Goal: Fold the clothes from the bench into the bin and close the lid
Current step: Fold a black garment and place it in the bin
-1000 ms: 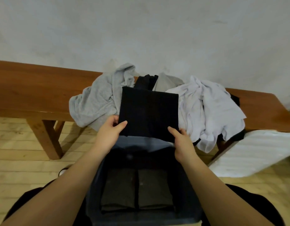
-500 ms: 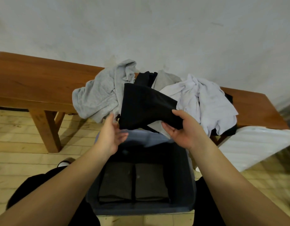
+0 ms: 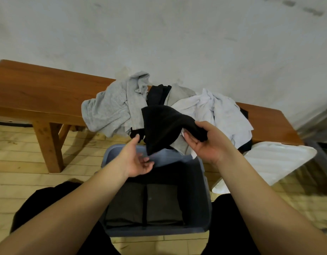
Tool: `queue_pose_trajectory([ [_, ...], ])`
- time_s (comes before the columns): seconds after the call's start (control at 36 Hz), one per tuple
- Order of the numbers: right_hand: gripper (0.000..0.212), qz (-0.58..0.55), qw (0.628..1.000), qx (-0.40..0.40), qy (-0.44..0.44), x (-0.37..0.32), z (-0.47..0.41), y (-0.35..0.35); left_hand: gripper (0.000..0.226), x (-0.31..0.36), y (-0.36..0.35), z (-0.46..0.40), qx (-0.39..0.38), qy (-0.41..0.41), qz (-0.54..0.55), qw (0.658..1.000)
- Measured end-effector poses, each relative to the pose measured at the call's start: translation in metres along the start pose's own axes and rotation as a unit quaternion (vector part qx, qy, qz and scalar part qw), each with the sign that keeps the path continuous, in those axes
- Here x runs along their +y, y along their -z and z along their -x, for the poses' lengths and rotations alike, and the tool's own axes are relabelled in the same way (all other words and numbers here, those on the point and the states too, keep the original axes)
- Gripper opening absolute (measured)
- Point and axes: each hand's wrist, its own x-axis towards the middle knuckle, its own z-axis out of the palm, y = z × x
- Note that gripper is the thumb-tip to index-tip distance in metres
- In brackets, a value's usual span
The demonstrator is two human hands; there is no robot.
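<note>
Right hand pinches black folded garment above open bin; left hand relaxed, fingers apart, holding nothing. No readable writing. Lid leans beside tabletop.

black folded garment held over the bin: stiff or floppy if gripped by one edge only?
Likely floppy: the black garment droops from the right hand, which pinches one edge. Its fold will probably slump open without support; the left hand waits open just beneath. Probably light, since a fingertip pinch carries it.
</note>
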Motion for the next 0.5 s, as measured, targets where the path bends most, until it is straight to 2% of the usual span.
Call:
queue_pose_trajectory([
  [0.06,0.022,0.0,1.0,-0.006,0.007,-0.002,0.008,-0.004,0.083,-0.013,0.001,-0.006,0.026,-0.015,0.008,1.0],
  [0.14,0.012,0.008,1.0,-0.018,0.015,-0.005,0.019,-0.011,0.099,-0.021,-0.004,-0.004,-0.05,-0.018,-0.024,0.998],
  [0.22,0.011,0.009,0.999,-0.023,0.022,-0.009,0.028,-0.015,0.092,-0.028,-0.014,0.007,-0.143,-0.024,-0.029,0.989],
  [0.28,0.013,0.005,0.999,-0.024,0.025,-0.013,0.032,-0.014,0.082,-0.036,-0.021,0.013,-0.168,-0.028,-0.027,0.985],
  [0.36,0.012,0.0,0.999,-0.036,0.026,-0.017,0.039,-0.011,0.078,-0.052,-0.027,0.02,-0.15,-0.01,-0.019,0.989],
  [0.42,0.015,-0.007,0.999,-0.045,0.025,-0.019,0.043,-0.01,0.084,-0.061,-0.03,0.02,-0.13,0.006,-0.008,0.992],
  [0.5,0.016,-0.015,0.998,-0.058,0.024,-0.02,0.048,-0.008,0.085,-0.073,-0.035,0.024,-0.139,-0.002,0.018,0.99],
])
